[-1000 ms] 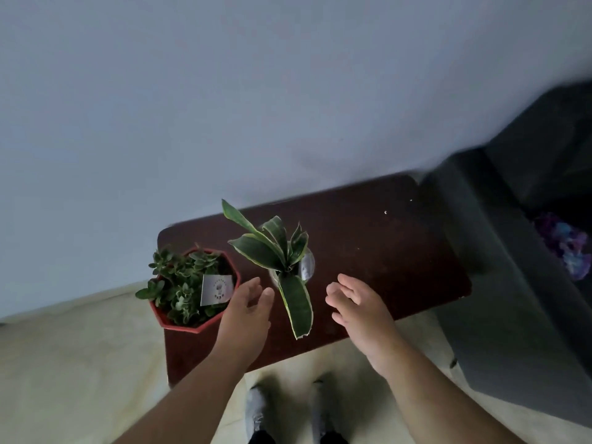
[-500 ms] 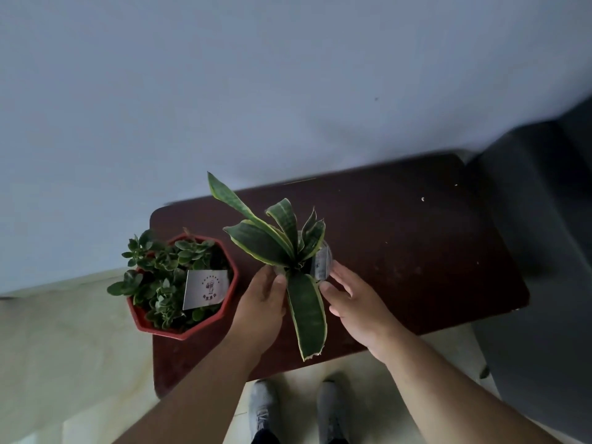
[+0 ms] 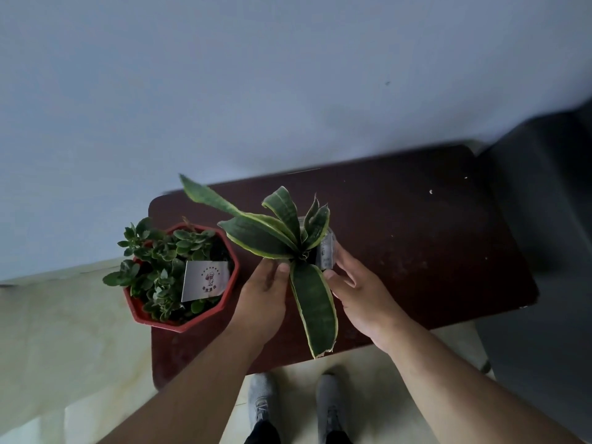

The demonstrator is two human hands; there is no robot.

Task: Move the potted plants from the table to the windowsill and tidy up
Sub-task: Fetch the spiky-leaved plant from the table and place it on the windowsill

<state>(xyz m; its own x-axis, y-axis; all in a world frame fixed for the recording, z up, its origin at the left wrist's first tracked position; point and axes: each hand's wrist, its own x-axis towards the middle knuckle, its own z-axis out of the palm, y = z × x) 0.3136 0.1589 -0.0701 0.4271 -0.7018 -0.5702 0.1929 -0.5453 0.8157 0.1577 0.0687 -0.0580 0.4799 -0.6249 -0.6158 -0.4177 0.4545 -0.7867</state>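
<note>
Both hands (image 3: 262,299) (image 3: 362,299) clasp the snake plant (image 3: 282,232); red-potted succulent (image 3: 179,270) stands just left.

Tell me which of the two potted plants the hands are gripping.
The striped long-leaved plant, held between left hand and right hand. The bushy plant in the red pot stands untouched beside it.

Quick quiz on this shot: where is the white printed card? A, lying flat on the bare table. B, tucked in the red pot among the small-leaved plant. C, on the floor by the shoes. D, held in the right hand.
B: the white card stands among the leaves inside the red pot, at its right side, apart from both hands.
</note>
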